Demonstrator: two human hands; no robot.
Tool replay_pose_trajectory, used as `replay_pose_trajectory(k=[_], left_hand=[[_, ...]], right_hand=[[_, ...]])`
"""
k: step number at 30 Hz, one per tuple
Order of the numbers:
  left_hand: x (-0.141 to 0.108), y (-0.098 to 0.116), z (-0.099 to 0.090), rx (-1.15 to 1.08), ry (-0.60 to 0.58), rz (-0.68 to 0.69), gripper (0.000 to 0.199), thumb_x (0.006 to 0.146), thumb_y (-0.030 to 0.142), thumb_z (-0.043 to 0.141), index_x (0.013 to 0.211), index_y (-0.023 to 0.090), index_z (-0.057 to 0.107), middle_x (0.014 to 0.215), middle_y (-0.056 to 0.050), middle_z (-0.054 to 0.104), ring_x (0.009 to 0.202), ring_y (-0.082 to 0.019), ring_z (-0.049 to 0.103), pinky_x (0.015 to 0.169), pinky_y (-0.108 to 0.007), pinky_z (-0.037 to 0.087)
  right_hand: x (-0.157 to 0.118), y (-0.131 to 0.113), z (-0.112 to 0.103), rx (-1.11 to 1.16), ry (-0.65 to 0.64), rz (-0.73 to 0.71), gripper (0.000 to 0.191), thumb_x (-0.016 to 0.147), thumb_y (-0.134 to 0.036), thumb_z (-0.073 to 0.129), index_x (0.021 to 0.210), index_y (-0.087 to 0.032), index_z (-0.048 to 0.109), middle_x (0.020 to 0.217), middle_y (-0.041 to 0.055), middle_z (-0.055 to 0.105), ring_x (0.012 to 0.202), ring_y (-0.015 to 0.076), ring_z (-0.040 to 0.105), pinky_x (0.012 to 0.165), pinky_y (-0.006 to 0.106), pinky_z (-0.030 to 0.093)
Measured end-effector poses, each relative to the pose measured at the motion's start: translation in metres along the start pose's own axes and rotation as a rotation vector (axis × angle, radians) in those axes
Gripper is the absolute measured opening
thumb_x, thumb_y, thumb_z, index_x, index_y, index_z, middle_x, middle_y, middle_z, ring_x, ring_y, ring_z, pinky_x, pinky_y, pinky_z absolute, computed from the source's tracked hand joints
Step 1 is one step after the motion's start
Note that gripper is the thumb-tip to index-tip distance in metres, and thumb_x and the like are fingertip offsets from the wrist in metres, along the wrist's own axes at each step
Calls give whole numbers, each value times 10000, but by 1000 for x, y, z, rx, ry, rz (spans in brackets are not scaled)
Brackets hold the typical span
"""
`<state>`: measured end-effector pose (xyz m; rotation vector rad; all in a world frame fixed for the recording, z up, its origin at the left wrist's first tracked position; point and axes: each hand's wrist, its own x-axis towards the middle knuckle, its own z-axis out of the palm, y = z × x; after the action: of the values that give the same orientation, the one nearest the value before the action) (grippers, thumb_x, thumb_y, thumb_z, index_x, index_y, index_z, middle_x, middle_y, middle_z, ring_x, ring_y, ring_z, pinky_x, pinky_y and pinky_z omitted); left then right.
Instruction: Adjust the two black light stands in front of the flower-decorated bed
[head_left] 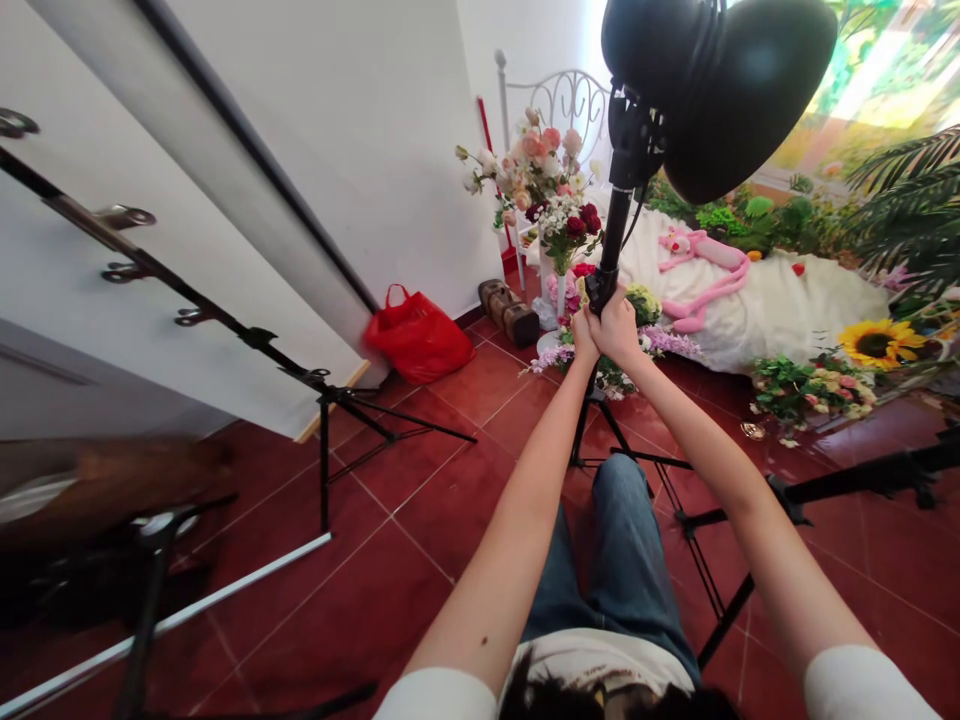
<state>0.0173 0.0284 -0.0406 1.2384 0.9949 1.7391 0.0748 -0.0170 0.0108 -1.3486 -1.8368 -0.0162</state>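
Both arms stretch forward to a black light stand (616, 235) that carries a large black studio light (720, 90) at the upper right. My left hand (584, 334) is closed around the pole just under its collar. Higher and to the right, my right hand (618, 325) wraps the same pole, touching the left one. The fingers of both hands are partly hidden behind the pole and each other. Below them the stand's legs spread over the red tiles. Close behind the pole stand white and pink flowers (536, 165) and dark red roses (577, 222).
A bed with a white cover (795, 310) holds a pink plush toy (701, 260). A red bag (418, 335) lies by the wall. Another black stand (324, 470) with clips is at left, and tripod legs (697, 540) cross at right. A white pole (225, 595) lies low at left.
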Motion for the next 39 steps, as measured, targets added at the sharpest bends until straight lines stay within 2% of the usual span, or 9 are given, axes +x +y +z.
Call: replay_pose_trajectory(k=[3,9,13,16,21,26,31,35,39], left_hand=[[-4,8,-1,74,53,-36,326,896,254,572,588,203,479,539,11,513,557,-122,448,586,-269,432],[-16,28,-4,231,-73,61,142,755,282,731,731,184,630,617,-10,605,637,-178,579,661,-300,489],[-17,32,-2,264,-43,51,173,808,362,699,819,192,673,669,-14,643,688,-185,627,693,-291,505],[-16,32,1,301,-25,48,188,838,375,675,866,189,685,720,-25,671,740,-193,654,720,-285,506],[-16,29,2,318,-45,45,236,863,410,653,900,179,690,779,-53,699,773,-212,679,743,-301,509],[-16,29,2,289,-46,66,318,858,499,649,848,183,686,759,-53,697,776,-214,683,748,-301,510],[-15,29,1,282,-33,63,287,842,464,662,746,193,654,668,-39,663,738,-202,664,713,-289,502],[-15,30,1,283,-24,63,244,835,418,658,734,196,640,686,-41,673,725,-192,654,702,-282,490],[-15,31,1,286,-17,59,257,826,420,668,703,199,620,677,-33,664,694,-179,638,687,-276,488]], right_hand=[[4,-7,-1,22,76,53,569,936,-362,541,1408,-110,349,1240,214,646,1271,359,556,1166,661,282],[37,-8,-31,403,88,11,550,910,-444,601,1402,-271,426,1274,105,629,1228,317,592,1043,532,495],[65,-4,-49,443,55,-100,620,875,-504,654,1407,-266,445,1236,70,645,1186,304,627,1027,524,515],[73,-4,-54,460,75,-151,646,871,-547,656,1415,-261,458,1229,66,655,1209,300,628,1032,512,518],[51,-9,-66,515,135,-104,573,892,-572,621,1358,-250,537,1149,59,700,1202,301,642,1045,540,499],[4,3,-76,499,16,-24,491,887,-613,622,1229,-261,599,1178,84,715,1207,274,638,1102,458,473],[-27,24,-62,508,-94,126,438,925,-640,533,1126,-258,604,1170,83,720,1145,261,657,1089,439,471],[-31,31,-46,578,-132,197,377,922,-564,585,1137,-255,585,1100,75,739,1078,266,685,1068,447,475],[-32,32,-36,625,-131,233,292,912,-493,626,1076,-256,577,1064,74,742,1109,270,670,1081,449,460]])
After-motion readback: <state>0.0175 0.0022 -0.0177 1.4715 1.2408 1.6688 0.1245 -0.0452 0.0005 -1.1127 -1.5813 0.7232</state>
